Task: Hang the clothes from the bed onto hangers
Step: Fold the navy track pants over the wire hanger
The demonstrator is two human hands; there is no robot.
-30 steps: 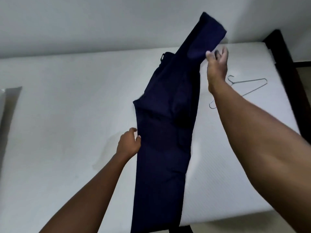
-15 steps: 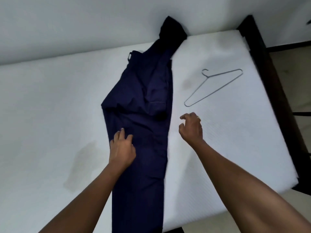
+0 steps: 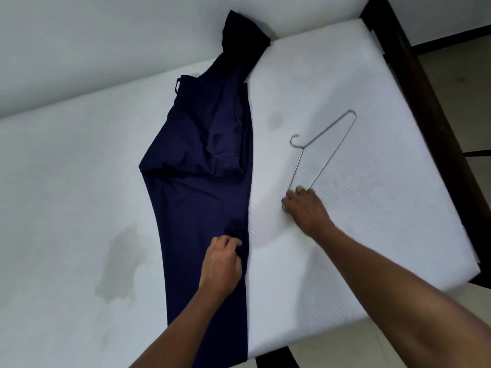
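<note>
Dark navy trousers point(image 3: 202, 181) lie folded lengthwise across the white mattress point(image 3: 66, 181), one end bunched against the wall, the other hanging over the front edge. My left hand point(image 3: 221, 264) rests on the trousers near their right edge with fingers curled into the cloth. A thin metal wire hanger point(image 3: 322, 152) lies on the mattress to the right of the trousers. My right hand point(image 3: 303, 205) grips the hanger's near corner.
A dark wooden bed frame point(image 3: 425, 107) runs along the mattress's right side, with tiled floor beyond it. A white wall point(image 3: 106, 35) backs the bed. Greyish stains mark the mattress left of the trousers.
The trousers were held up, then laid flat on the mattress. My right hand let go of them and moved right to take the hanger's near corner. My left hand slid toward the trousers' right edge.
</note>
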